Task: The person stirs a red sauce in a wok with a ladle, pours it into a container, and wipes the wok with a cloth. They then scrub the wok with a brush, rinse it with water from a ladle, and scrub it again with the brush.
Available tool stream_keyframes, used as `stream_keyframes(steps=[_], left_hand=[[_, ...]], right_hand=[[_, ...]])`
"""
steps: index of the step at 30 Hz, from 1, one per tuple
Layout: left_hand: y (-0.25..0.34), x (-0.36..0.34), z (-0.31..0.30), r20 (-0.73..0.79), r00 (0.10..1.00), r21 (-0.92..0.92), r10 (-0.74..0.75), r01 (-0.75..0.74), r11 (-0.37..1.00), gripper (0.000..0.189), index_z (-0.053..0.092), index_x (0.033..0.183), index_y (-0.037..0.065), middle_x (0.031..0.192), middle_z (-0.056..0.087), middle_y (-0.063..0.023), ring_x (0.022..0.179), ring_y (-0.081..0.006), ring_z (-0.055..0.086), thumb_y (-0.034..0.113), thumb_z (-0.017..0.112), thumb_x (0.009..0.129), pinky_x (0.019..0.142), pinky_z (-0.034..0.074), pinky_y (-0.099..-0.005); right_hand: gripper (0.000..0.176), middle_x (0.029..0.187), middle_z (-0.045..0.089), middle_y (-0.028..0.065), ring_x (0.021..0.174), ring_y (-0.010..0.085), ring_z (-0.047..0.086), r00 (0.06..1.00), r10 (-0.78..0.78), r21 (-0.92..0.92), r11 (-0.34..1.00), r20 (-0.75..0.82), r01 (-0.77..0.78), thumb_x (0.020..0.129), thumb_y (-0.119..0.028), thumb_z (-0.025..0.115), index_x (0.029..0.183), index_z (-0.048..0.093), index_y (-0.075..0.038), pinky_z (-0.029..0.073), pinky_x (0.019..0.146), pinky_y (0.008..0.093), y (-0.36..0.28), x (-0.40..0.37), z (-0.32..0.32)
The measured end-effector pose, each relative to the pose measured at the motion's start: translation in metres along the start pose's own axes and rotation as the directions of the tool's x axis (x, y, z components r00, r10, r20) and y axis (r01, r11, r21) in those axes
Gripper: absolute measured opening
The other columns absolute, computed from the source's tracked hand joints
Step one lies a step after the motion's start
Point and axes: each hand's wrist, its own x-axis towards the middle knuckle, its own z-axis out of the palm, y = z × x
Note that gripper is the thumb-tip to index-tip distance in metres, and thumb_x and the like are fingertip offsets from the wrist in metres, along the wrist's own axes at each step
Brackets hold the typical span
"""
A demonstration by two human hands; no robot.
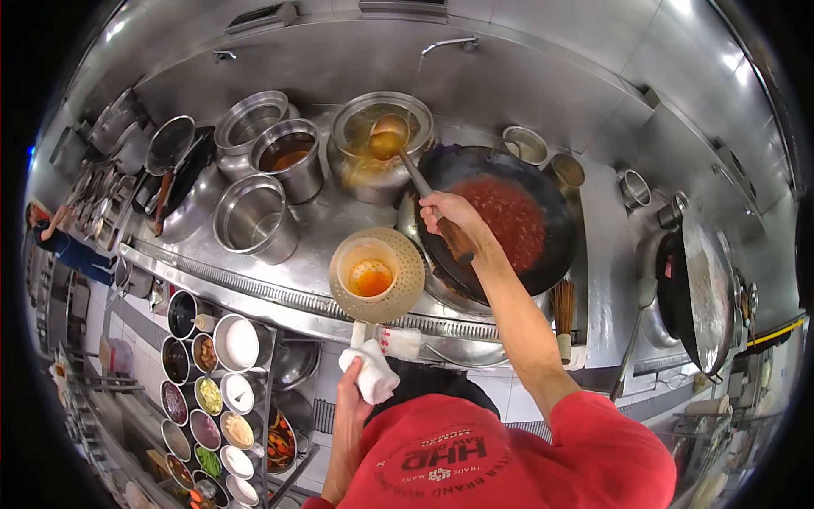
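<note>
My right hand [449,210] is closed around the wooden handle of a metal ladle [414,174]. The ladle's bowl, with yellowish liquid in it, is over a steel pot [365,180] below the tap; liquid blurs beneath it. In my left hand [348,399] is a white cloth [377,380] wrapped around the handle of a perforated strainer [409,284]. A translucent plastic tub [343,265] with orange liquid at its bottom rests on the strainer. Right of it, a black wok [558,229] holds chunky red sauce [500,222], partly behind my right forearm.
Several steel pots [254,222] stand left on the counter. A running tap [449,42] is at the back. A bamboo brush [564,318] stands right of the wok. Ingredient containers [237,342] fill a rack at lower left. A person [72,246] is at far left.
</note>
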Motion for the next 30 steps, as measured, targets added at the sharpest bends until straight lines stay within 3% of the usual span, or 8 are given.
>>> stream_keyframes(steps=[2,5,9,14,22,26,28,30], left_hand=[[0.000,0.005,0.005,0.013,0.997,0.002,-0.078,0.078,0.997,0.044,0.044,0.122,0.003,0.105,0.058,-0.0122,0.094,-0.0275,0.058,0.030,0.051,0.088,0.081,0.049,-0.0436],[-0.001,0.011,0.008,0.098,0.985,0.063,-0.142,0.137,0.989,0.044,0.044,0.124,0.004,0.106,0.058,-0.0108,0.095,-0.0246,0.058,0.029,0.051,0.088,0.082,0.048,-0.0411],[-0.004,0.015,0.014,0.137,0.972,0.121,-0.189,0.173,0.977,0.043,0.045,0.122,0.004,0.102,0.058,-0.0100,0.089,-0.0235,0.060,0.030,0.052,0.087,0.076,0.051,-0.0393],[-0.010,0.021,0.017,0.142,0.968,0.155,-0.206,0.184,0.971,0.041,0.047,0.118,0.005,0.100,0.059,-0.0090,0.087,-0.0224,0.061,0.030,0.054,0.087,0.073,0.052,-0.0376],[-0.025,0.034,0.041,0.133,0.962,0.271,-0.238,0.196,0.942,0.035,0.049,0.116,0.007,0.102,0.060,-0.0087,0.090,-0.0227,0.060,0.026,0.054,0.087,0.079,0.050,-0.0384],[-0.033,0.037,0.043,0.098,0.977,0.280,-0.187,0.153,0.948,0.037,0.049,0.118,0.007,0.104,0.060,-0.0094,0.092,-0.0232,0.060,0.027,0.054,0.087,0.080,0.050,-0.0390],[-0.038,0.043,0.042,0.075,0.978,0.257,-0.193,0.168,0.952,0.035,0.049,0.116,0.006,0.103,0.060,-0.0094,0.091,-0.0230,0.060,0.026,0.054,0.087,0.078,0.051,-0.0392],[-0.042,0.044,0.055,0.055,0.978,0.235,-0.200,0.182,0.955,0.034,0.049,0.115,0.005,0.101,0.060,-0.0095,0.089,-0.0228,0.061,0.024,0.055,0.087,0.075,0.052,-0.0394]], right_hand=[[0.006,0.057,0.046,-0.0014,0.043,0.0085,0.043,0.997,-0.074,-0.151,0.986,-0.037,0.068,0.082,-0.005,0.053,0.086,0.050,-0.003,0.036,0.038,0.0233,0.003,-0.008,-0.004],[0.048,0.057,0.048,0.0017,0.041,0.0099,0.045,0.931,-0.355,-0.756,0.632,-0.084,0.173,0.076,-0.002,0.052,0.124,0.045,0.003,0.038,0.039,0.0245,0.009,-0.027,-0.012],[0.046,0.057,0.046,0.0015,0.041,0.0094,0.045,0.885,-0.447,-0.751,0.627,-0.128,0.208,0.078,-0.003,0.052,0.123,0.045,0.002,0.037,0.038,0.0245,0.016,-0.075,-0.033],[0.042,0.057,0.046,0.0008,0.041,0.0096,0.044,0.903,-0.234,-0.404,0.912,-0.361,0.075,0.083,-0.006,0.050,0.125,0.043,0.001,0.037,0.038,0.0249,0.039,-0.126,-0.078],[0.041,0.059,0.048,-0.0001,0.041,0.0085,0.044,0.922,0.044,-0.044,0.997,-0.386,-0.066,0.082,-0.009,0.056,0.121,0.046,0.001,0.035,0.037,0.0227,0.105,-0.193,-0.133],[0.035,0.058,0.048,0.0003,0.040,0.0094,0.043,0.903,0.085,-0.036,0.993,-0.421,-0.111,0.082,-0.008,0.055,0.115,0.048,0.003,0.036,0.037,0.0239,0.102,-0.223,-0.152],[0.037,0.056,0.048,0.0008,0.039,0.0096,0.043,0.868,-0.048,-0.324,0.937,-0.495,-0.132,0.083,-0.007,0.055,0.117,0.048,0.002,0.037,0.037,0.0246,0.098,-0.214,-0.165],[0.042,0.055,0.048,0.0012,0.040,0.0095,0.043,0.854,-0.100,-0.352,0.931,-0.511,-0.102,0.083,-0.008,0.055,0.122,0.045,0.002,0.036,0.037,0.0249,0.097,-0.190,-0.163]])
